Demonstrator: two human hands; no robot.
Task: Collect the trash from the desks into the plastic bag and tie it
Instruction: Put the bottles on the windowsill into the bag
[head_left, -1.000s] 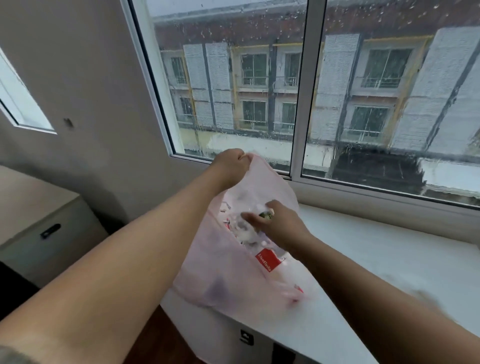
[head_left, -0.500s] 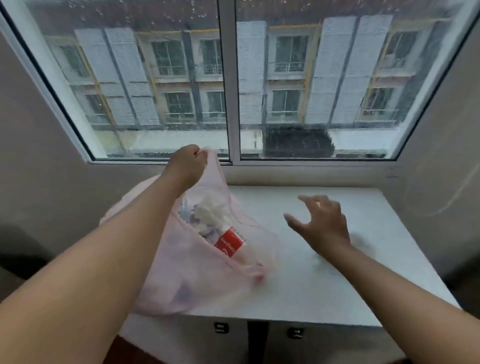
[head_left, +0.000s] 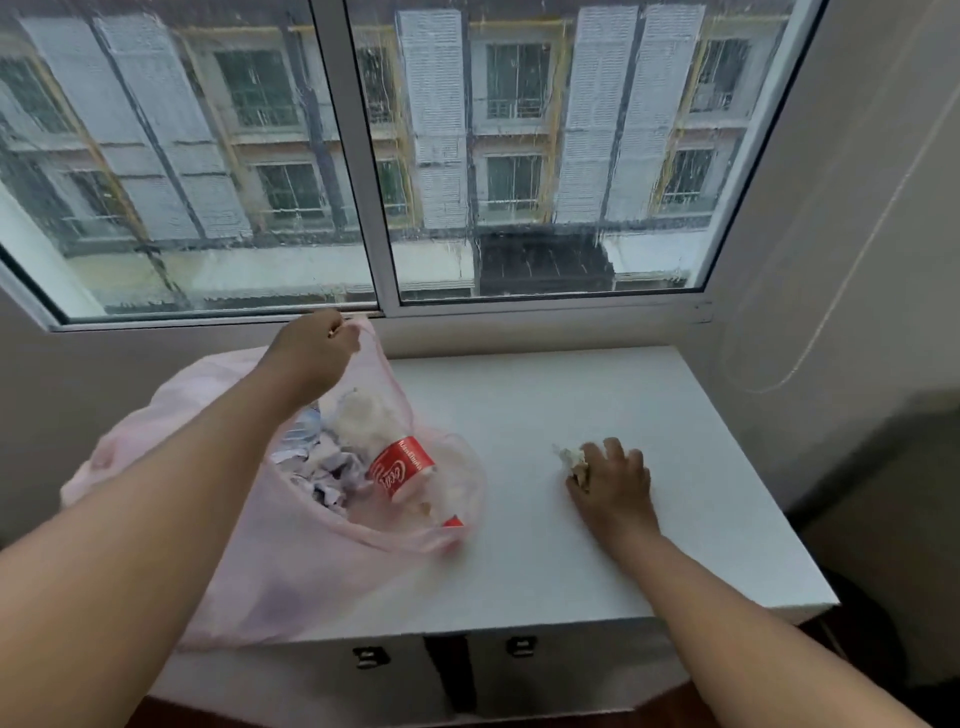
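Left hand (head_left: 317, 345) fisted on rim of pink bag (head_left: 291, 561), holding it open on white desk (head_left: 571, 545). Inside: crumpled paper (head_left: 332, 473), bottle (head_left: 397, 470) with red Coca-Cola label. Right hand (head_left: 615, 478) on desk, fingers closing around tissue wad (head_left: 571, 460).

Pale pink bag (head_left: 249, 561), red-labelled bottle (head_left: 397, 470), white desk (head_left: 597, 405).

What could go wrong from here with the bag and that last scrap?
The left hand holds the bag up by one edge only, and part of it hangs past the desk edge, so it could sag or slide off and spill the bottle. The right hand only partly covers the tissue, so bits might stay behind.
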